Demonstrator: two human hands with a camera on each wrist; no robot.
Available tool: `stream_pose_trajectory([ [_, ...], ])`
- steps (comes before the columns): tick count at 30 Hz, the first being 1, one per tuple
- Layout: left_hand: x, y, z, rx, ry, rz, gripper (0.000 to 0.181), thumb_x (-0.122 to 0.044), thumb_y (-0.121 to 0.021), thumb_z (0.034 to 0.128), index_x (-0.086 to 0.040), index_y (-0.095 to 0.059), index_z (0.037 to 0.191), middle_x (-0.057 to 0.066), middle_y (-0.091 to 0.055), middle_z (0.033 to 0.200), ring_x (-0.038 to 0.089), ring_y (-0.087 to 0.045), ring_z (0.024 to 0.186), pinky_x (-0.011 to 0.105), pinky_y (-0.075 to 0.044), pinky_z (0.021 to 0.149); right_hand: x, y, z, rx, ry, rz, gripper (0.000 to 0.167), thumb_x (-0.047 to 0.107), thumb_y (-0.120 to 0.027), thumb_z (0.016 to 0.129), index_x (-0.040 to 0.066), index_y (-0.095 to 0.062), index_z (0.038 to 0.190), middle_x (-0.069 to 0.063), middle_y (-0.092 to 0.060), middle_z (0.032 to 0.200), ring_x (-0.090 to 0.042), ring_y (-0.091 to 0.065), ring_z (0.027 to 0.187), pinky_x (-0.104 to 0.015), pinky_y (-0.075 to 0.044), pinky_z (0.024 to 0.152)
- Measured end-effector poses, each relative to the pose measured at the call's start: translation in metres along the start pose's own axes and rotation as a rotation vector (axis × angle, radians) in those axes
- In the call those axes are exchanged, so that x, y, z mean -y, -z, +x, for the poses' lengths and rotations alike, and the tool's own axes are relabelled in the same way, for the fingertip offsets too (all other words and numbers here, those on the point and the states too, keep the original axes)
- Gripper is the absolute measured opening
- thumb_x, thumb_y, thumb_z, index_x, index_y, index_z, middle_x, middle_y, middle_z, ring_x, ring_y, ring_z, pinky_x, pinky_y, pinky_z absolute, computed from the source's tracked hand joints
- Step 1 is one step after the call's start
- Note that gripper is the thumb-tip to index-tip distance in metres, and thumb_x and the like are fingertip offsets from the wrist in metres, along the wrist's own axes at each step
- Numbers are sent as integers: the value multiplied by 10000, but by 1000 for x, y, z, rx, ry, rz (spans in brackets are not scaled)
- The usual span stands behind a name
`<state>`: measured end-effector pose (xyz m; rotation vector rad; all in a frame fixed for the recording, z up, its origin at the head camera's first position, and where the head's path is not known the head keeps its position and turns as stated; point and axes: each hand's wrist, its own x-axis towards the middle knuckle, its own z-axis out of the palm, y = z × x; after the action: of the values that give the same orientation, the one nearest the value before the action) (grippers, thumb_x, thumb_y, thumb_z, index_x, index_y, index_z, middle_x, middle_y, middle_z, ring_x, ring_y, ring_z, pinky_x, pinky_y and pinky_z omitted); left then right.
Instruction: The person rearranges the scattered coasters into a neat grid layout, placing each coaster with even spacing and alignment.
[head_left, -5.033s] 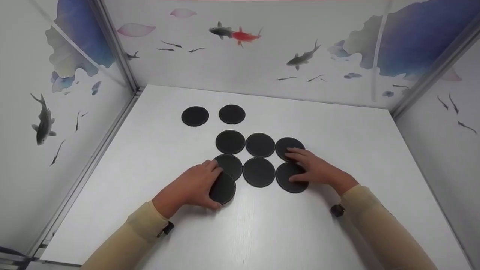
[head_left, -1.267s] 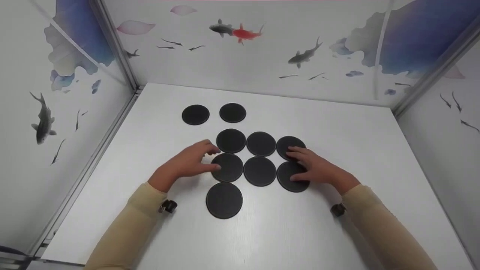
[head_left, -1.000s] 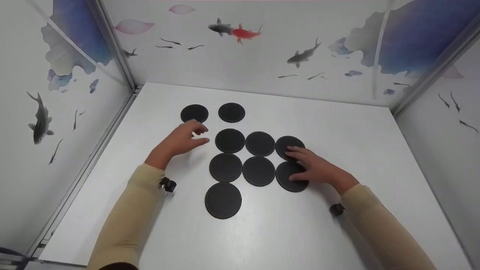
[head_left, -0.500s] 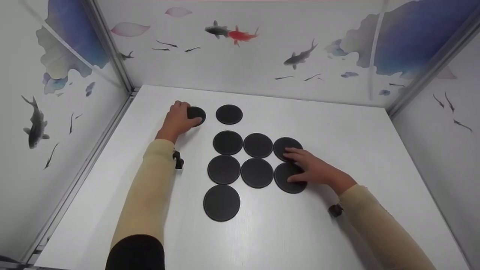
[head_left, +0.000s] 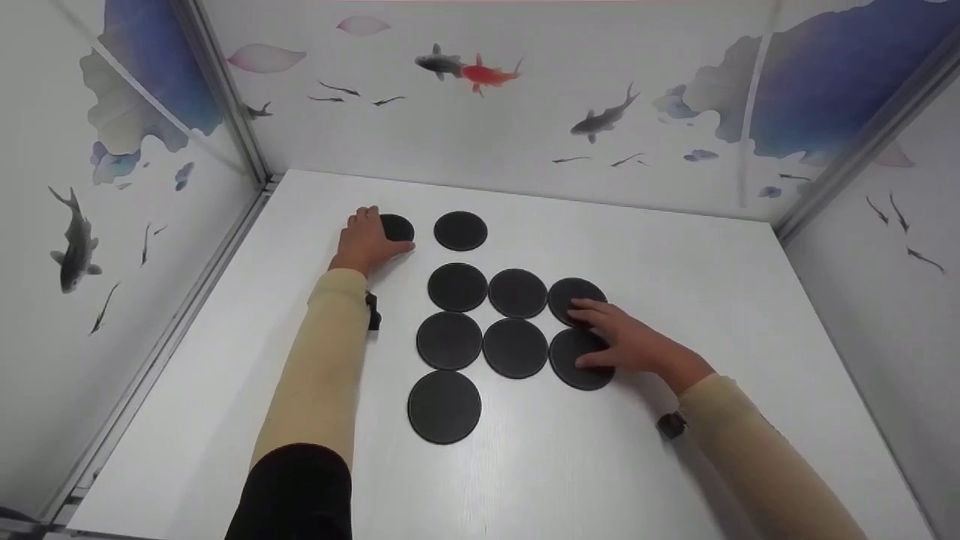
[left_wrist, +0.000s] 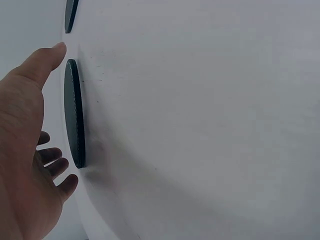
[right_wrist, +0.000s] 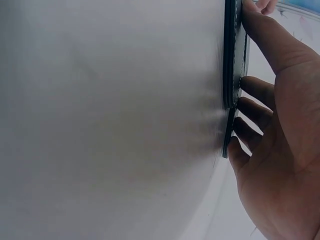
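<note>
Several round black coasters with stitched rims lie on the white table. At the far left, my left hand (head_left: pixel 365 240) is spread over a coaster (head_left: pixel 397 228), its thumb by the near edge and fingers at the far left. In the left wrist view that coaster (left_wrist: pixel 74 114) lies flat, and the thumb and fingers look apart from it. My right hand (head_left: pixel 634 337) rests on two coasters: fingertips on the far one (head_left: pixel 576 291), thumb on the near one (head_left: pixel 574 346). The near coaster's edge (right_wrist: pixel 231 60) looks layered in the right wrist view.
Beside the left hand lies another coaster (head_left: pixel 460 230). Touching coasters form two rows in the middle, including one (head_left: pixel 517 292) and another (head_left: pixel 515 348). A lone coaster (head_left: pixel 444 407) sits at the front. Printed walls (head_left: pixel 480 135) enclose the table (head_left: pixel 570 465).
My left hand set a coaster at the front of the left column, let go, and moved to the far left coaster. Its thumb has since spread off that coaster's top. My right hand stayed put.
</note>
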<state>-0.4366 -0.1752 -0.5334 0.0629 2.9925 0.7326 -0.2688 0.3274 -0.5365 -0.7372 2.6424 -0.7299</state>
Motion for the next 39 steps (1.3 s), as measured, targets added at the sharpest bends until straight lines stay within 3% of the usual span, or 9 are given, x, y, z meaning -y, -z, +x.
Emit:
stream_pose_trajectory([
  [8,7,-4,4,13,27,-50,1210,-640,-773,950,79,-170,1715,322,-247,1743,479,-242,1629,582,-241,1328,5,0,-1,-2,-16,23,922,486,-908,926,154,-492,1678,-36,-308,1800,-363,-233,1669,-594,-303,1297],
  [15,12,-8,2,23,20,-25,1172,-608,-757,963,109,-194,1699,337,-276,1729,484,-268,1619,566,-289,1314,2,-2,0,2,1,-1,929,521,-891,932,143,-488,1678,-59,-309,1800,-386,-248,1661,-610,-320,1287],
  [19,10,-6,3,4,-9,12,1096,-576,-770,971,132,-293,1658,333,-354,1671,477,-327,1573,570,-336,1288,1,-1,0,-8,-1,13,929,522,-901,921,161,-496,1676,-23,-308,1800,-357,-243,1666,-588,-313,1294],
  [27,6,-6,4,-17,-6,92,1052,-593,-786,924,170,-442,1561,369,-355,1599,515,-368,1505,591,-390,1248,1,-1,-1,-1,-7,7,928,524,-894,927,159,-490,1679,-15,-299,1805,-354,-229,1672,-592,-296,1303],
  [32,-2,-1,-1,-17,5,100,1049,-585,-779,917,172,-448,1564,393,-297,1654,543,-292,1566,597,-334,1283,2,-1,-2,-6,-20,5,933,536,-895,923,182,-487,1684,-1,-296,1805,-342,-226,1674,-589,-295,1305],
  [39,-9,5,-11,-28,-14,121,1019,-551,-775,935,203,-449,1539,414,-332,1613,549,-350,1510,608,-377,1250,2,0,-1,-3,-6,14,939,524,-891,930,147,-478,1684,-48,-303,1801,-385,-223,1669,-627,-291,1296],
])
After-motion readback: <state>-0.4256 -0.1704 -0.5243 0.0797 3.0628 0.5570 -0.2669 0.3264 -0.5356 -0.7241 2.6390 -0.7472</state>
